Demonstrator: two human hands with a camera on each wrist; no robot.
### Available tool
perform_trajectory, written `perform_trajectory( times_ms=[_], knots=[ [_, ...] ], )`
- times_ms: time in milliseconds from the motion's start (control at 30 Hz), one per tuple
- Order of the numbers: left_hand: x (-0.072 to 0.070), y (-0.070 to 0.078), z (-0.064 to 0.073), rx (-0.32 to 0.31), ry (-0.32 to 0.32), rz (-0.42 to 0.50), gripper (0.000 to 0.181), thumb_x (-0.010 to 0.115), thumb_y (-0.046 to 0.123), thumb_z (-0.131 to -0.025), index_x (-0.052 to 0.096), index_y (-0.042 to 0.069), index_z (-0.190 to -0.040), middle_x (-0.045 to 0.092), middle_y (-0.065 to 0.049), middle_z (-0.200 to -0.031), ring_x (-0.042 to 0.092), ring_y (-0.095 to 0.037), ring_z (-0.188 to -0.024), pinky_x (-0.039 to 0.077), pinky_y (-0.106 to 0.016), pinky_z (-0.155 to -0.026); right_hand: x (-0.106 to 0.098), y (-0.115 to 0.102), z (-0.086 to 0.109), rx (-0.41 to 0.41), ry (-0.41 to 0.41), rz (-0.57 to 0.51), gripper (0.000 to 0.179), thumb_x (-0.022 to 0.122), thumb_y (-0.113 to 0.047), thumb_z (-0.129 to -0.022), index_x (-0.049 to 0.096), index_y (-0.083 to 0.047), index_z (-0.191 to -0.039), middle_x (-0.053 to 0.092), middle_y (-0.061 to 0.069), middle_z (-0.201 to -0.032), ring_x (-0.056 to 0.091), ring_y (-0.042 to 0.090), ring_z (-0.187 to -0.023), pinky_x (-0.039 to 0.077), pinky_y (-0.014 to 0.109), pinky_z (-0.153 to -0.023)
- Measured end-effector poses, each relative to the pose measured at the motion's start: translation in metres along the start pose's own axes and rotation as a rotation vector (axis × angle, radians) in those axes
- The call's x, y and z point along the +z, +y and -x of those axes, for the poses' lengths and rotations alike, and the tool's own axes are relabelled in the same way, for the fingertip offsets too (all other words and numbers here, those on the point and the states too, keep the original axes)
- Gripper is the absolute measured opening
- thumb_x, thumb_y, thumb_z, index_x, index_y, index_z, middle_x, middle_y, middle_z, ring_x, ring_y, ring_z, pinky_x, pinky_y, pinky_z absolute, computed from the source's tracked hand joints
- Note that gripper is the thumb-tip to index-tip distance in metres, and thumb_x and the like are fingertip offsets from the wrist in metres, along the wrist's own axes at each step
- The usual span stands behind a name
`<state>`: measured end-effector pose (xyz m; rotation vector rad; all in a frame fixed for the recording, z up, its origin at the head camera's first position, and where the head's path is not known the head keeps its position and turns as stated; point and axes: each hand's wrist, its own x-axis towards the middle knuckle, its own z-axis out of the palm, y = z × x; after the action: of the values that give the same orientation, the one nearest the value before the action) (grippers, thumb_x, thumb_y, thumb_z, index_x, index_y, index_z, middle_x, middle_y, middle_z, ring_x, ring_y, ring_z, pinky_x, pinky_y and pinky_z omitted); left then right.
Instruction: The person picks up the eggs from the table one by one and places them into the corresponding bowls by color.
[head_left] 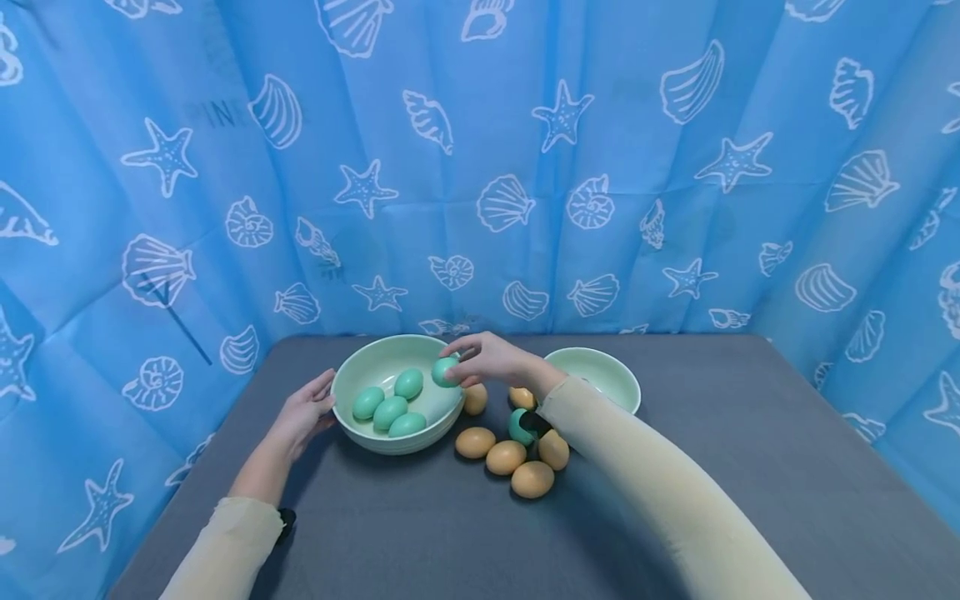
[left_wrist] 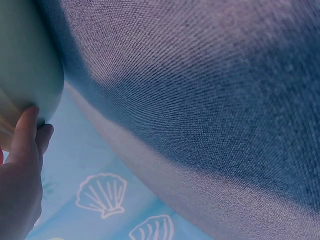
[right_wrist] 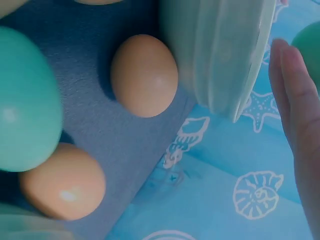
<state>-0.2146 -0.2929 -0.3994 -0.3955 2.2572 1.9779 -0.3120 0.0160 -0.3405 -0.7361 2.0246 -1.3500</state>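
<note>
My right hand (head_left: 491, 360) pinches a green egg (head_left: 444, 372) between thumb and fingers, over the right side of a large pale green bowl (head_left: 397, 446). Several green eggs (head_left: 389, 413) lie inside that bowl. Against its left outer side rests my left hand (head_left: 303, 408); in the left wrist view fairly straight fingers (left_wrist: 26, 135) touch the bowl wall (left_wrist: 30, 55). The right wrist view has the held egg (right_wrist: 311, 50) at its right edge, partly cut off. Another green egg (head_left: 519, 426) sits on the table, partly covered by my right wrist.
Several brown eggs (head_left: 506, 457) lie on the grey table (head_left: 420, 533), right of the large bowl and under my right forearm. A second pale green bowl (head_left: 626, 383) stands farther right, partly hidden by the right arm. A blue shell-patterned curtain (head_left: 480, 167) hangs behind the table.
</note>
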Motion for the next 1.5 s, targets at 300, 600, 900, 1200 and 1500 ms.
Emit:
perform_trajectory(
  times_ms=[300, 600, 900, 1200, 1500],
  knots=[
    [0.000, -0.001, 0.000, -0.002, 0.011, -0.016, 0.058, 0.033, 0.005, -0.109, 0.007, 0.008, -0.161, 0.007, -0.015, -0.167, 0.017, -0.037, -0.153, 0.027, -0.055, -0.120, 0.001, -0.006, -0.023, 0.068, -0.162, -0.014, 0.049, 0.063, -0.006, -0.098, 0.050, 0.001, -0.145, 0.044, 0.020, -0.151, 0.063, 0.029, -0.117, 0.049, 0.048, -0.106],
    [0.000, 0.000, -0.001, 0.002, 0.011, -0.028, 0.058, 0.032, 0.005, -0.109, 0.008, 0.008, -0.161, 0.008, -0.015, -0.167, 0.018, -0.038, -0.152, 0.029, -0.056, -0.119, 0.005, -0.009, -0.047, 0.109, -0.240, 0.152, 0.044, 0.070, -0.006, -0.093, 0.062, -0.008, -0.136, 0.048, 0.016, -0.150, 0.055, 0.027, -0.131, 0.055, 0.037, -0.098],
    [-0.001, 0.001, -0.002, -0.002, 0.014, -0.016, 0.058, 0.032, 0.005, -0.109, 0.007, 0.009, -0.161, 0.008, -0.015, -0.167, 0.017, -0.038, -0.152, 0.027, -0.057, -0.119, 0.012, -0.005, -0.063, 0.121, -0.269, 0.230, 0.040, 0.073, 0.001, -0.089, 0.067, -0.006, -0.127, 0.050, 0.015, -0.147, 0.053, 0.026, -0.130, 0.056, 0.033, -0.093],
    [0.001, 0.002, -0.002, -0.006, 0.024, -0.010, 0.058, 0.033, 0.005, -0.109, 0.008, 0.008, -0.161, 0.008, -0.015, -0.167, 0.015, -0.036, -0.153, 0.026, -0.058, -0.119, 0.021, -0.003, -0.074, 0.157, -0.287, 0.323, 0.034, 0.076, -0.001, -0.088, 0.066, -0.009, -0.120, 0.049, 0.020, -0.147, 0.061, 0.026, -0.117, 0.057, 0.033, -0.088],
    [0.001, -0.001, -0.003, 0.002, 0.028, -0.018, 0.058, 0.033, 0.004, -0.109, 0.009, 0.007, -0.161, 0.008, -0.016, -0.167, 0.013, -0.038, -0.153, 0.026, -0.058, -0.119, 0.029, 0.004, -0.084, 0.131, -0.308, 0.506, 0.034, 0.079, -0.007, -0.087, 0.061, -0.010, -0.116, 0.055, 0.019, -0.136, 0.061, 0.026, -0.114, 0.058, 0.032, -0.086]
  ],
)
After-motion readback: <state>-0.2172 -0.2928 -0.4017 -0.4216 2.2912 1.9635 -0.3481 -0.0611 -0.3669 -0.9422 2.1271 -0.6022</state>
